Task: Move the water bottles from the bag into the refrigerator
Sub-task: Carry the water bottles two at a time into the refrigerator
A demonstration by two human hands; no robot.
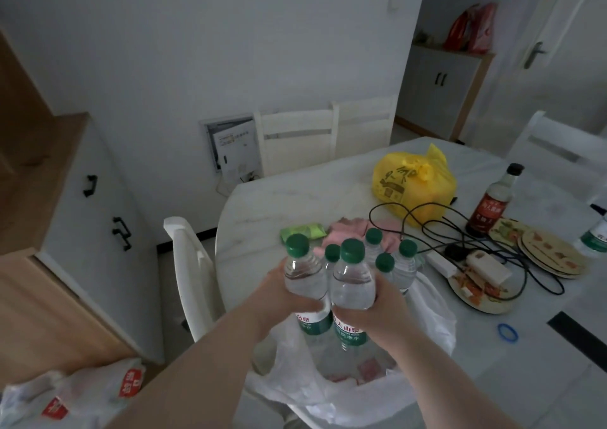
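Six green-capped water bottles [348, 284] show in the head view, bunched into one cluster. They are held over the white plastic bag [433, 330], whose mouth gapes open beneath them at the near edge of the tabletop [259, 205]. The left hand [289, 297] curls round the front-left bottle and the right hand [384, 310] wraps the front-right one. Each squeezes inward, so the bunch is clamped from both sides. That grip looks chosen to carry all six at once rather than singly. Whether a film binds them together I cannot tell.

Their lower ends hang over the bag's opening, which suggests the lift-out step is in hand and the carrying is not yet begun. No refrigerator is in view.

Farther back on the tabletop lie a tied yellow bag [414, 182], black cables [427, 218] and a dark sauce bottle [492, 202], all well apart from the hands. A lone bottle [596, 238] stands at the right edge and may need fetching too.
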